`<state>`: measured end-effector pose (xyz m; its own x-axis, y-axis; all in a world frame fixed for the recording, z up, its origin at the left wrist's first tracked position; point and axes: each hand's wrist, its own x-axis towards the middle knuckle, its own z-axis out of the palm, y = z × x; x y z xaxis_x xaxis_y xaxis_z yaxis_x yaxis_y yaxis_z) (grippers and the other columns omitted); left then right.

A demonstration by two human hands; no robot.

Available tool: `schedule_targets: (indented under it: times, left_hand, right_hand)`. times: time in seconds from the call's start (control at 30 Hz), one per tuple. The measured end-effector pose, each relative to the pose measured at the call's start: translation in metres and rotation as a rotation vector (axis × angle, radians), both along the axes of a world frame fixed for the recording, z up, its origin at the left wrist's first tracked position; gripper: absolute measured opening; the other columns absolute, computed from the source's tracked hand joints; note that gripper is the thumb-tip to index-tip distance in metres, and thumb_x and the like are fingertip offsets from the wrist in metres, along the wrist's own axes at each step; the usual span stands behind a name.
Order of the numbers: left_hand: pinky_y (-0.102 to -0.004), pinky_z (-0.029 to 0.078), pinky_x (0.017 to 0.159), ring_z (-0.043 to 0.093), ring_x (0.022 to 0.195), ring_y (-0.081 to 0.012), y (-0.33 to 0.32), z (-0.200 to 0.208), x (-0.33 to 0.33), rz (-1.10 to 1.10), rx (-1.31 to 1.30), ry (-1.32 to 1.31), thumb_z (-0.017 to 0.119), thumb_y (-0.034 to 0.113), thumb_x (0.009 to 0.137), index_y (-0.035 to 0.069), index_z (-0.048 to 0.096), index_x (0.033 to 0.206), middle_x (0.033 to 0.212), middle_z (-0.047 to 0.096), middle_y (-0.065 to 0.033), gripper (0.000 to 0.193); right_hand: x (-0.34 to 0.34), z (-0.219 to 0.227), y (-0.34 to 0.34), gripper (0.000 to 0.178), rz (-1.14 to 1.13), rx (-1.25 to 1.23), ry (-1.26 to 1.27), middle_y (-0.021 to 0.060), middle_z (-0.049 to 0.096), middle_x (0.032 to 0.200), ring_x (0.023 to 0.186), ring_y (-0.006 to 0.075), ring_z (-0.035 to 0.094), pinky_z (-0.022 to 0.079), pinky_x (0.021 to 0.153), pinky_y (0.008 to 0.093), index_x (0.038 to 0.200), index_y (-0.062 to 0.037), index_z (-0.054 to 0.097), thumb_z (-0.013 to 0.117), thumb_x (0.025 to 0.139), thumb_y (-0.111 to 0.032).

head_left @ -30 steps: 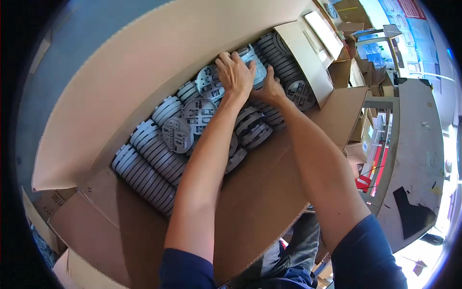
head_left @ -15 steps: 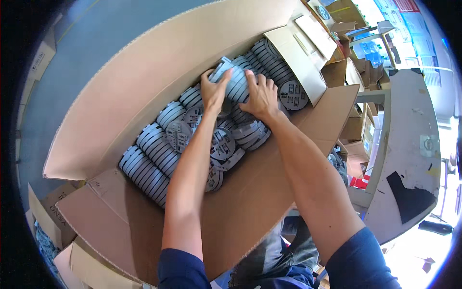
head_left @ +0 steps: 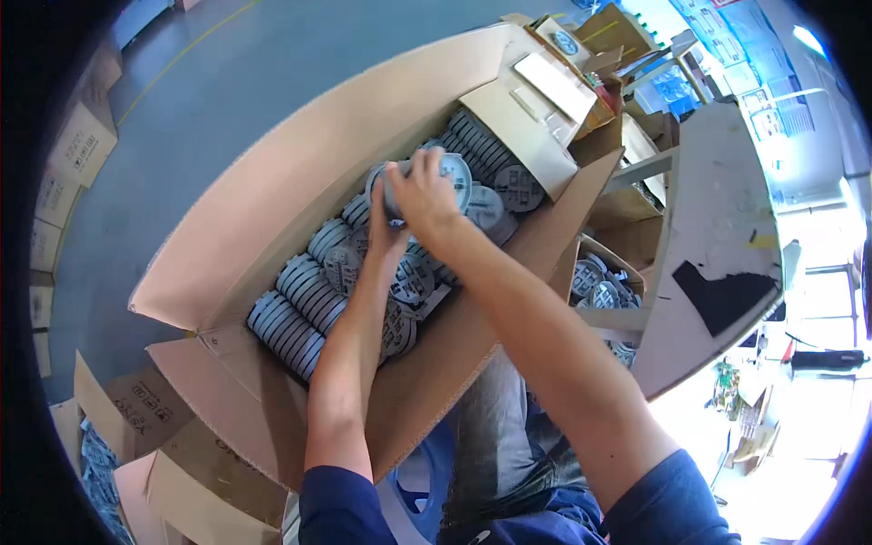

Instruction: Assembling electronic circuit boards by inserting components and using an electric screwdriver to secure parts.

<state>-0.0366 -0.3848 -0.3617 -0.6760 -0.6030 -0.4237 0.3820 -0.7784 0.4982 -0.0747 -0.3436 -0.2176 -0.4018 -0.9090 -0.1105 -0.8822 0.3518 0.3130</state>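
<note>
Floor [head_left: 300, 45] in blue-grey is seen across the upper left of the frame. Through the middle, a large open cardboard box [head_left: 300, 173] is set at a slant, with its long far wall rising from centre left toward the upper right. The right of the frame is taken up by a pale grey surface [head_left: 718, 173]. Inside the box, rows of stacked grey discs [head_left: 291, 331] are laid side by side. At the lower left edge, blue-grey pieces [head_left: 98, 463] are held in an open carton [head_left: 95, 381]; right of centre, more discs [head_left: 604, 295] are gathered in a smaller carton. A black sheet [head_left: 727, 295] is seen on the surface.

Above the rows, at upper centre, the right hand [head_left: 427, 200] is laid over the top of a short stack of grey discs [head_left: 456, 175], and the left hand [head_left: 387, 222] is set against its left part. The fingers of both are parted and curved about the stack, which is gripped between them; how they are placed on its hidden side cannot be told. Just below the hands, a slotted disc [head_left: 413, 277] is seen with its face showing.
</note>
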Motion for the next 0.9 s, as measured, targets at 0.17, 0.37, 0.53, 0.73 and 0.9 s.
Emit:
schedule_targets:
  times: [0.17, 0.37, 0.53, 0.73, 0.9]
  left_hand:
    - [-0.0444, 0.035, 0.113, 0.042, 0.136, -0.0274, 0.011, 0.059, 0.014, 0.065, -0.492, -0.028, 0.065, 0.051, 0.094, 0.013, 0.044, 0.147, 0.145, 0.050, -0.0114, 0.069]
    - [-0.0435, 0.026, 0.122, 0.033, 0.147, -0.0278, 0.022, 0.188, 0.044, 0.222, -1.067, -0.040, 0.052, 0.050, 0.103, 0.015, 0.042, 0.151, 0.152, 0.045, -0.0130, 0.061]
    - [-0.0437, 0.034, 0.119, 0.042, 0.142, -0.0291, 0.059, 0.333, 0.086, 0.113, -0.086, 0.392, 0.047, 0.053, 0.104, 0.014, 0.044, 0.150, 0.152, 0.046, -0.0129, 0.061]
    - [-0.0459, 0.045, 0.114, 0.055, 0.131, -0.0306, 0.149, 0.405, 0.109, 0.027, -0.254, 0.741, 0.045, 0.056, 0.103, 0.012, 0.045, 0.149, 0.149, 0.051, -0.0124, 0.063]
    - [-0.0493, 0.049, 0.111, 0.056, 0.131, -0.0288, 0.253, 0.469, 0.110, -0.307, -0.100, 0.881, 0.042, 0.054, 0.105, 0.013, 0.047, 0.147, 0.146, 0.054, -0.0109, 0.059]
  right_hand:
    - [0.066, 0.079, -0.017, 0.047, -0.006, -0.233, -0.042, 0.0276, 0.044, 0.141, 0.138, 0.0469, 0.036, 0.045, 0.105, 0.0610, 0.134, -0.0039, 0.051, 0.061, 0.090, -0.017]
    - [0.099, 0.180, 0.014, 0.042, 0.167, -0.709, 0.030, 0.0268, 0.044, 0.140, 0.142, 0.0440, 0.037, 0.048, 0.103, 0.0603, 0.130, -0.0029, 0.053, 0.060, 0.091, -0.016]
    - [0.113, 0.264, 0.080, 0.045, 0.388, -0.973, -0.277, 0.0281, 0.045, 0.141, 0.142, 0.0471, 0.038, 0.041, 0.106, 0.0667, 0.126, -0.0014, 0.055, 0.068, 0.089, -0.023]
    - [0.118, 0.369, 0.235, 0.046, 0.517, -0.951, 0.092, 0.0217, 0.049, 0.142, 0.142, 0.0484, 0.037, 0.036, 0.113, 0.0623, 0.119, -0.0066, 0.064, 0.077, 0.085, -0.033]
    - [0.101, 0.400, 0.338, 0.050, 0.417, -1.083, 0.022, 0.0172, 0.049, 0.145, 0.142, 0.0476, 0.035, 0.036, 0.113, 0.0595, 0.127, -0.0149, 0.066, 0.078, 0.083, -0.036]
